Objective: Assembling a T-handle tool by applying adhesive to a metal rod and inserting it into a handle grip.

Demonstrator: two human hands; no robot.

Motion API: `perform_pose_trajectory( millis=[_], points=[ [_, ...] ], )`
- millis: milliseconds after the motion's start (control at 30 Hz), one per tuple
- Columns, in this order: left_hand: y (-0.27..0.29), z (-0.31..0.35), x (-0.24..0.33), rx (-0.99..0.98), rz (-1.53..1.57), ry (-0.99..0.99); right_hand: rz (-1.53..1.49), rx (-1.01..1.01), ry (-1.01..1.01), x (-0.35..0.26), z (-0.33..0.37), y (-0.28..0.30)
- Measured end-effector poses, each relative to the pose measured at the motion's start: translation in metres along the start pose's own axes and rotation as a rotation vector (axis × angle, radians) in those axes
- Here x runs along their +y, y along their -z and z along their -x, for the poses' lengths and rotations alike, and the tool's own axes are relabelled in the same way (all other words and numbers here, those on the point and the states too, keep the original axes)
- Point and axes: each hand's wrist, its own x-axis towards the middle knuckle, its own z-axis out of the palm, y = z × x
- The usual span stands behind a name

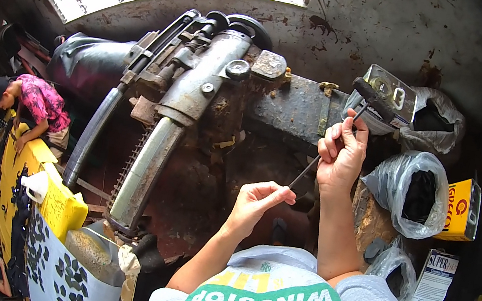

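A thin dark rod [306, 173] runs slantwise in front of me, with a dark, hammer-like cylindrical head [374, 99] across its upper end. My right hand [342, 156] is closed round the rod's upper part, below that head. At the rod's lower end, the fingers of my left hand [258, 206] are pinched together on its tip. Just behind the head stands a metal tin with a handle [405, 94]. A dark bench plate [293, 105] lies beyond my hands.
A heavy grey metal machine [204, 84] stands left of centre. Plastic bags [379, 180] and a yellow can [463, 213] are at right, above a white-labelled tin [431, 288]. Two other people [44, 105] are at far left, by a yellow surface. Dark pieces cover a white sheet [47, 297].
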Motion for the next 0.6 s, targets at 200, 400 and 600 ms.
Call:
perform_pose_trajectory(
  millis=[200, 400, 600],
  points=[
    [0.012, 0.02, 0.018, 0.243, -0.719, -0.336, -0.054, 0.043, -0.061, 0.023, 0.008, 0.0],
    [0.03, 0.042, 0.03, 0.257, -0.769, -0.37, -0.073, 0.046, -0.099, 0.041, 0.026, -0.015],
    [0.074, 0.078, 0.021, 0.153, -0.211, -0.036, 0.01, 0.091, 0.31, 0.001, 0.007, -0.001]
  ],
)
